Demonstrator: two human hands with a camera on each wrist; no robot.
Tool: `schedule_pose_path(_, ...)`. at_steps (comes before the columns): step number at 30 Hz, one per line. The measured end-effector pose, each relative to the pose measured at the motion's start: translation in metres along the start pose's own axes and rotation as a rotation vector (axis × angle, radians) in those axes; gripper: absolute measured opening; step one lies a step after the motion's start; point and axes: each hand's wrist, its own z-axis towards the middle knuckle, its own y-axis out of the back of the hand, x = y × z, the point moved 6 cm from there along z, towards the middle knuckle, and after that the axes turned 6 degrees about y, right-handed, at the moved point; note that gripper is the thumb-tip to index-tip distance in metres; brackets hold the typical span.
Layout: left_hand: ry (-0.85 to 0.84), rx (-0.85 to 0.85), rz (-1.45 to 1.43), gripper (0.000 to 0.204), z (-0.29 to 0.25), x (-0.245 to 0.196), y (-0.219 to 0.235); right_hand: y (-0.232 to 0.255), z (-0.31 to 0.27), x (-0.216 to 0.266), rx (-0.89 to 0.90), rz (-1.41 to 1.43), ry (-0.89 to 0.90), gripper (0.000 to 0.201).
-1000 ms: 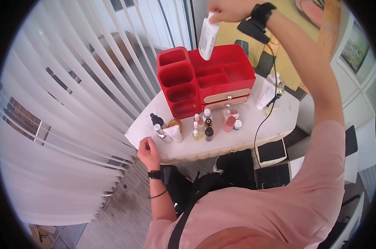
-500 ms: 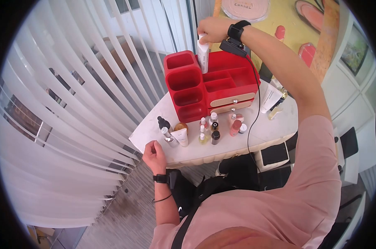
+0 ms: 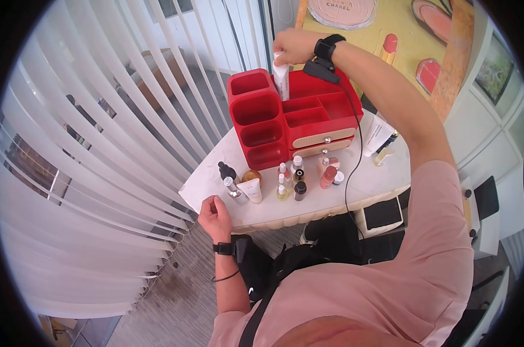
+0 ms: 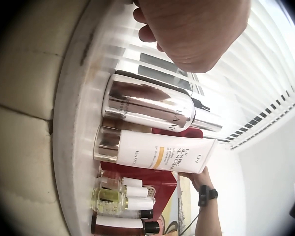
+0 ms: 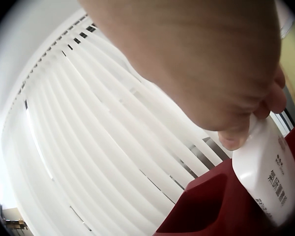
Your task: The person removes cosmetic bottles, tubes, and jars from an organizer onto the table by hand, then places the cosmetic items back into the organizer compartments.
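My right hand [image 3: 295,46] pinches the top of a white bottle [image 3: 281,82] with dark lettering. The bottle stands upright in the large back compartment of a red cosmetics organizer [image 3: 325,127], against the wall of the left column; its lower end is hidden. In the right wrist view the thumb and fingers close round the neck of the bottle [image 5: 268,172]. My left hand [image 3: 216,217] hangs loosely curled at the table's front left edge, holding nothing. Nearest to it are a silver bottle [image 4: 147,105] and a white sun cream tube [image 4: 167,152].
Several small bottles [image 3: 299,191] and a pink bottle [image 3: 328,177] stand before the organizer on the white table [image 3: 256,217]. A white tube [image 3: 379,136] stands at its right. A black cable [image 3: 354,168] hangs from the right wrist across the table. White vertical blinds [image 3: 100,144] line the left.
My right hand has moved left and lowered the white bottle from above the organizer into its back compartment. In the last half second it has barely moved. The left hand keeps its loose curl.
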Motion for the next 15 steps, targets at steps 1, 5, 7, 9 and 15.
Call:
schedule_pose_path(1,-0.006,-0.003,0.002,0.018,0.000,0.001,0.000,-0.001,0.000,0.002,-0.001,0.015,0.014,0.035)
schedule_pose_path(5,-0.029,-0.022,-0.001,0.017,0.000,0.002,-0.001,-0.005,0.003,-0.001,-0.019,0.029,-0.010,0.036)
schedule_pose_path(7,-0.028,-0.015,0.025,0.017,0.000,0.003,0.001,-0.005,0.001,-0.001,-0.053,0.015,0.050,0.037)
schedule_pose_path(9,-0.030,0.023,0.035,0.017,0.000,0.006,-0.003,-0.004,-0.003,-0.006,-0.030,0.026,-0.002,0.044)
schedule_pose_path(15,-0.059,0.042,0.041,0.021,0.000,0.011,-0.003,0.070,-0.090,0.009,-0.213,-0.024,0.087,0.048)
